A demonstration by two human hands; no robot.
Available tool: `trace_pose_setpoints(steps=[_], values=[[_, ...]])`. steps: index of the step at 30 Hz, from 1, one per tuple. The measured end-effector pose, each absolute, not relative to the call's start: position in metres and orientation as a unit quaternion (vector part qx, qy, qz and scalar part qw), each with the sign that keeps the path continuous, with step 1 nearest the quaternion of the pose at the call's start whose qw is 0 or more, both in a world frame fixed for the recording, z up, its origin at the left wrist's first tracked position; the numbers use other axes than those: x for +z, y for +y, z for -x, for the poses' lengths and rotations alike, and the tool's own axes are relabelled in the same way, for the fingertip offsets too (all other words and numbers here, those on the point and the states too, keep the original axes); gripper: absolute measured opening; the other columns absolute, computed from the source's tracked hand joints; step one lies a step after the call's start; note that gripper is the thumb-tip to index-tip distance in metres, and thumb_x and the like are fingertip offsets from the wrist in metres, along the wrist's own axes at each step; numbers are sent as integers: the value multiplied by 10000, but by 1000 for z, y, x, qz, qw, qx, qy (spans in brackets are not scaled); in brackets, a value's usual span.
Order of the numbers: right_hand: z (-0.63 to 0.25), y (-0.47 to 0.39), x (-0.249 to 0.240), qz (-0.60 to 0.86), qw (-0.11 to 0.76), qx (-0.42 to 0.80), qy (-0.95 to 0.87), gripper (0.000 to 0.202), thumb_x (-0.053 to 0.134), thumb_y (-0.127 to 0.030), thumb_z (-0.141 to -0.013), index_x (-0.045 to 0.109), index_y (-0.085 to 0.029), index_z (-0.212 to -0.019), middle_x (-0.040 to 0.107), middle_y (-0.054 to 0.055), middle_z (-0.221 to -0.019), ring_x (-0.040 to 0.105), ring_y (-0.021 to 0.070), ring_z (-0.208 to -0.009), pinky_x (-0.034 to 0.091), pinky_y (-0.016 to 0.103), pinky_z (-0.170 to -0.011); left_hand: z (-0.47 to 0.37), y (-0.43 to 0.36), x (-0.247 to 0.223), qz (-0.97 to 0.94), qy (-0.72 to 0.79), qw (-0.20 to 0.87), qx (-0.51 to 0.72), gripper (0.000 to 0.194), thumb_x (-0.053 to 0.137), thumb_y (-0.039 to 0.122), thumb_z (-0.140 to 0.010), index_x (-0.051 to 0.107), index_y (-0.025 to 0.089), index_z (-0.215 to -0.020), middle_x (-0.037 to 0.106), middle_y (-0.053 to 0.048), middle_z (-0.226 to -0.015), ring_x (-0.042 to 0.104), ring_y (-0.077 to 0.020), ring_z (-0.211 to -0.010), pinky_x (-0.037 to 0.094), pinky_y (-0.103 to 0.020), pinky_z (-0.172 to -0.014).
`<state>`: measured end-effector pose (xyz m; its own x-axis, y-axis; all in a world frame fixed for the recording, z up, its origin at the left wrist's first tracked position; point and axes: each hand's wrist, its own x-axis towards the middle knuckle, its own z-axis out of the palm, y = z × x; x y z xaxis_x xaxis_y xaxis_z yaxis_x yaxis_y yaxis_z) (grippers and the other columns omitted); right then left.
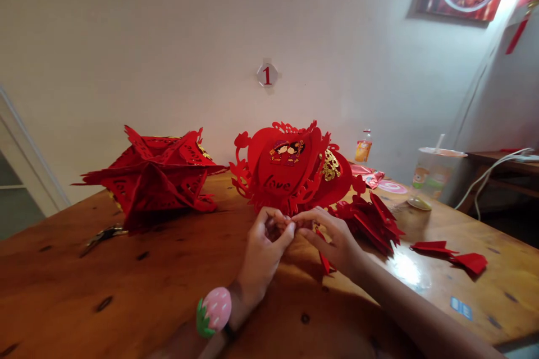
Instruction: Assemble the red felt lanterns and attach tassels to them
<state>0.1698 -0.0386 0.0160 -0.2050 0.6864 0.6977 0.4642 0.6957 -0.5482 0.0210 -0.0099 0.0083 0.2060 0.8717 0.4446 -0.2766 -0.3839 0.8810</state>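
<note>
Strawberry wristband (217,308) sits nearest; left hand (265,249) and right hand (339,241) meet before the red lantern (280,171) on the table (147,303).
Fingertips (289,229) bunch together; whether pinching anything, I cannot tell. Close finger work seems underway, calling next for a steady touch.

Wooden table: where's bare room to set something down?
Wooden table: front left is bare, between the metal tool and strawberry wristband. A smaller patch separates the right forearm from the blue rectangle. Crowded: beyond the left hand and right hand, with the Love lantern and folded red pieces.
</note>
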Motion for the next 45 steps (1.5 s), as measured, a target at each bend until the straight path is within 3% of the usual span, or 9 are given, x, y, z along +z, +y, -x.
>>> trace_pose_setpoints(steps=[4,8,12,25,39,45], values=[[-172,-37,12,356,516,343,-700,212,562,-314,-821,624,-253,-1014,657,24,-963,597,154,-871,470,286,-769,-19,-8,10,-574,241,568,538,232,671,229,-663,452,178,-721,496,53,-677,509,-77,-654,413,-183,-643],[-175,-34,4,341,514,458,-640,241,607,-333,-789,654,-240,-1006,660,26,-971,584,127,-790,469,264,-734,-19,-9,10,-550,195,652,485,272,661,239,-685,397,191,-730,542,46,-662,560,-102,-640,429,-219,-649],[-175,-29,-3,298,530,534,-588,240,606,-328,-796,670,-199,-988,657,33,-852,566,112,-730,453,260,-722,-19,-13,13,-531,186,682,468,315,671,245,-675,363,196,-720,580,28,-644,577,-118,-635,435,-236,-652],[-174,-32,3,283,542,596,-521,161,742,-251,-661,703,-211,-813,687,3,-797,598,85,-675,460,228,-692,-19,-20,18,-539,204,662,479,294,666,197,-654,374,181,-690,507,57,-628,499,-72,-601,391,-182,-594],[-175,-30,-2,237,554,627,-493,133,766,-243,-632,705,-208,-744,686,-13,-665,635,89,-623,503,222,-665,-20,-21,20,-538,190,677,465,352,708,210,-635,360,183,-684,574,45,-630,573,-96,-610,427,-195,-602],[-178,-28,-6,247,557,620,-494,127,759,-247,-643,701,-214,-751,691,-7,-710,636,96,-647,499,232,-673,-21,-18,18,-539,172,672,478,352,708,196,-650,356,178,-665,572,57,-608,566,-77,-585,423,-180,-589]])
